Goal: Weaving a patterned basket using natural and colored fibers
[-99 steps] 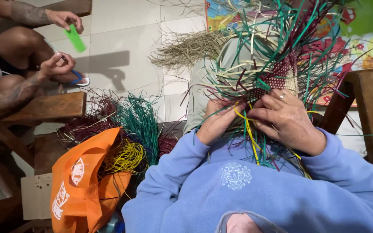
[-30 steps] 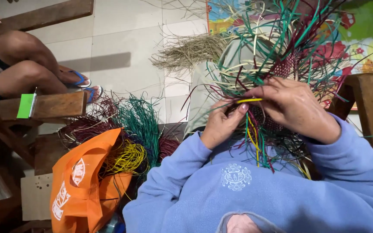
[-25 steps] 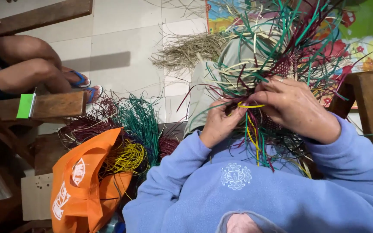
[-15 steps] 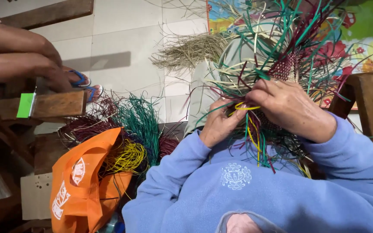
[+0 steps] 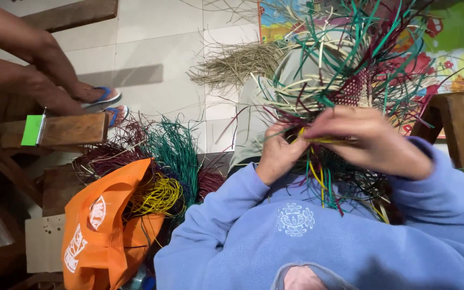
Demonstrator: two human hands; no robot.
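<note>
Head view: your left hand (image 5: 277, 156) and right hand (image 5: 369, 140) met at chest height over a half-woven piece of coloured strips (image 5: 350, 80), green, dark red and pale, loose ends splaying outward. Both hands pinched one yellow strip (image 5: 326, 140); fingers closed narrow on it, left at its near end, right along its length. More yellow strands (image 5: 318, 180) hung below your hands against your blue sweatshirt (image 5: 296, 236), which had one round white emblem (image 5: 295, 219) on the chest.

Left of you: one orange bag (image 5: 100, 231) with two white round-ish prints, lying just beside bundles of strips: one yellow (image 5: 157, 194), one green (image 5: 175, 153), one dark red (image 5: 111, 156). One dry straw bundle (image 5: 237, 64) lay on the tiled floor (image 5: 157, 48). One small green rectangular tag (image 5: 31, 130) sat on a wooden bench (image 5: 73, 129). Another person's arm (image 5: 33, 48) reached down at top left, near two blue sandals (image 5: 106, 102).
</note>
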